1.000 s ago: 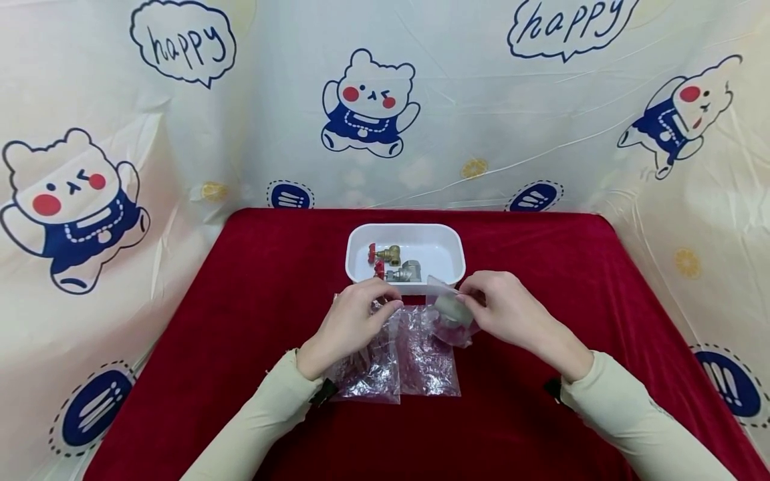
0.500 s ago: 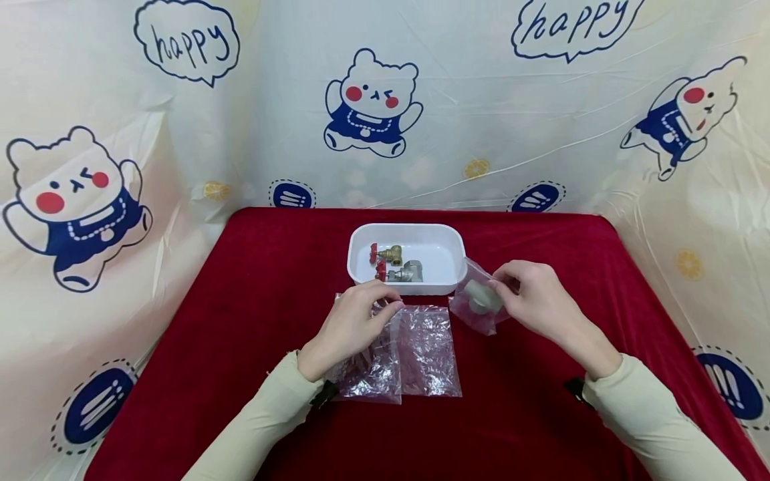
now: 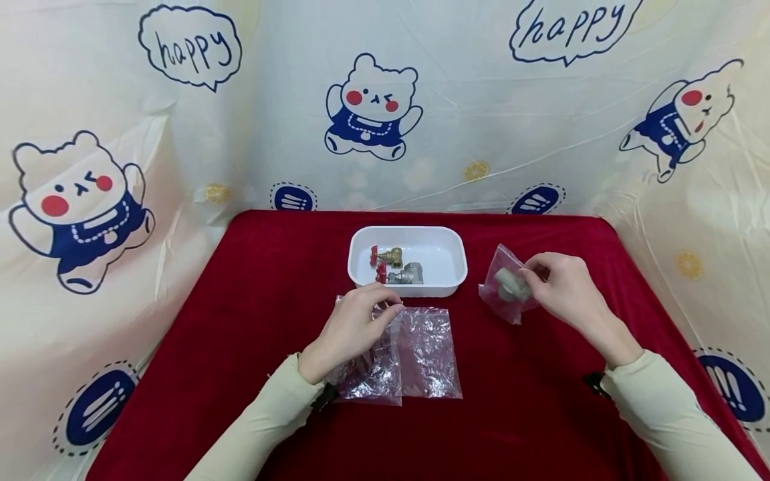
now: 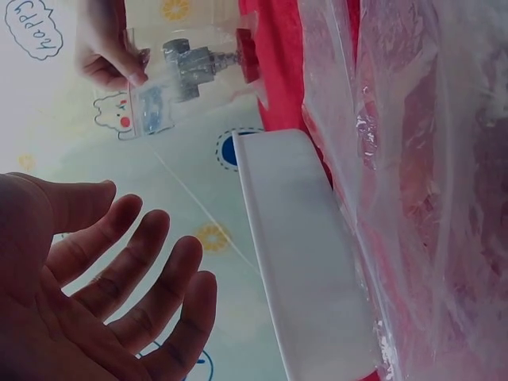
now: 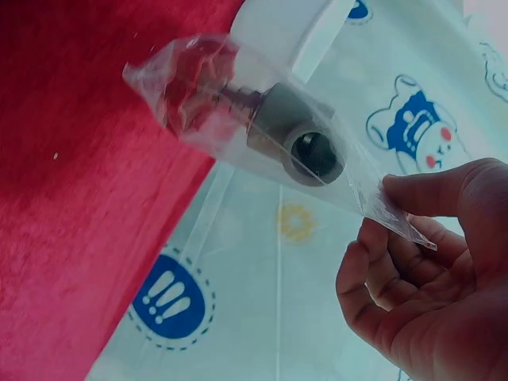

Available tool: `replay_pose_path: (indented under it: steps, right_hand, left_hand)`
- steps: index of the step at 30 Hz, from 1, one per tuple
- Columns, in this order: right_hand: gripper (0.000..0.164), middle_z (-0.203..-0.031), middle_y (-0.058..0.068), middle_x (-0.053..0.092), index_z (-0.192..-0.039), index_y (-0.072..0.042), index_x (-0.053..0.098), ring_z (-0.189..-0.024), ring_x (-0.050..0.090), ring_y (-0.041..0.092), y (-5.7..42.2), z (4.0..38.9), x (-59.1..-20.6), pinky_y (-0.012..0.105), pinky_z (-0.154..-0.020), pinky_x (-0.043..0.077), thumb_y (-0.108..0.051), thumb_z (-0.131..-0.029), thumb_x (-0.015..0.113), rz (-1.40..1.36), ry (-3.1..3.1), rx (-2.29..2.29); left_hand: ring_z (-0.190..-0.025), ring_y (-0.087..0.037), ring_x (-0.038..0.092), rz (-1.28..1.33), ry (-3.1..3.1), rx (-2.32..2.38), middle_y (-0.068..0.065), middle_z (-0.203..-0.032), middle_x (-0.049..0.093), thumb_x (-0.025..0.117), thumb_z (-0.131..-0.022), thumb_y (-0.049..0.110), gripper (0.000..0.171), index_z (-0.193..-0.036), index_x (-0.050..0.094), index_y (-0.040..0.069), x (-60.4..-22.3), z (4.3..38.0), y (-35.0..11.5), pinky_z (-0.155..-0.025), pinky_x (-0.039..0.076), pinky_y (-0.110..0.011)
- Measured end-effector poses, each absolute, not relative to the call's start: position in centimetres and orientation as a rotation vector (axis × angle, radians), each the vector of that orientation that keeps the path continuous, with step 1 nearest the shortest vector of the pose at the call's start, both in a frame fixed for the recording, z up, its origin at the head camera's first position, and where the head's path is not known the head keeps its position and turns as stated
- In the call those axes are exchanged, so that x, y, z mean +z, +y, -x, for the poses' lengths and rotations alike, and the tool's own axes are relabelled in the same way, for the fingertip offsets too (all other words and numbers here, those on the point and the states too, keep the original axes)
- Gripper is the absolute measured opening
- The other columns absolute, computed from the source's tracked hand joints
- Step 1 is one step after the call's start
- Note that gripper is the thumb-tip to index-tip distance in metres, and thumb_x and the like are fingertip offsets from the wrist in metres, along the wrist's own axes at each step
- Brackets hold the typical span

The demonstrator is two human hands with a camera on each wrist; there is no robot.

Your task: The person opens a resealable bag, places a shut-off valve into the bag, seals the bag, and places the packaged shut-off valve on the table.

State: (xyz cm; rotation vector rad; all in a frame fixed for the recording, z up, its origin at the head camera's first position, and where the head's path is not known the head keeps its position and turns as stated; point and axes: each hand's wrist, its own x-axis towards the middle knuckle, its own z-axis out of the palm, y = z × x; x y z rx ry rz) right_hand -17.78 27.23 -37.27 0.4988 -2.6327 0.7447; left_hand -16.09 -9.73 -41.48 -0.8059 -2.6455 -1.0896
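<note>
My right hand [image 3: 562, 287] pinches the top edge of a clear plastic zip bag [image 3: 492, 294], to the right of the white tray. Inside the bag is a grey metal valve [image 5: 286, 127] with a red handwheel [image 5: 198, 83], plain in both wrist views. My left hand [image 3: 355, 327] hovers over two flat clear plastic bags [image 3: 430, 354] on the cloth. Its fingers are loosely bent with nothing between them, as the left wrist view shows [image 4: 119, 294]. Part of the left flat bag is hidden under that hand.
The white tray [image 3: 442, 257] holds a brass valve [image 3: 391, 256] and a grey valve [image 3: 411, 273], both with red handwheels. A red cloth [image 3: 271, 267] covers the table. Behind and beside it hangs a printed curtain [image 3: 271, 100].
My right hand has carried the bagged valve rightward, from in front of the tray's right end to beyond its right side. The left hand has stayed almost still.
</note>
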Motion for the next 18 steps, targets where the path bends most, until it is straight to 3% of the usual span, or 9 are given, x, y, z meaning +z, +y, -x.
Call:
replay_pose_path:
  steps: [18]
  right_hand:
    - [0.008,-0.081,0.014,0.073,-0.092,0.003,0.077,-0.059,0.056,0.020,31.3,20.4,-38.4,0.027,-0.047,0.044,-0.003,-0.094,0.072,-0.322,-2.678,0.715]
  left_hand:
    - [-0.087,-0.009,0.065,0.804,-2.647,-1.066,0.005,-0.105,0.074,0.075,-0.101,0.019,0.009,-0.105,0.080,0.013,-41.4,15.9,-9.7,-0.073,0.054,-0.031]
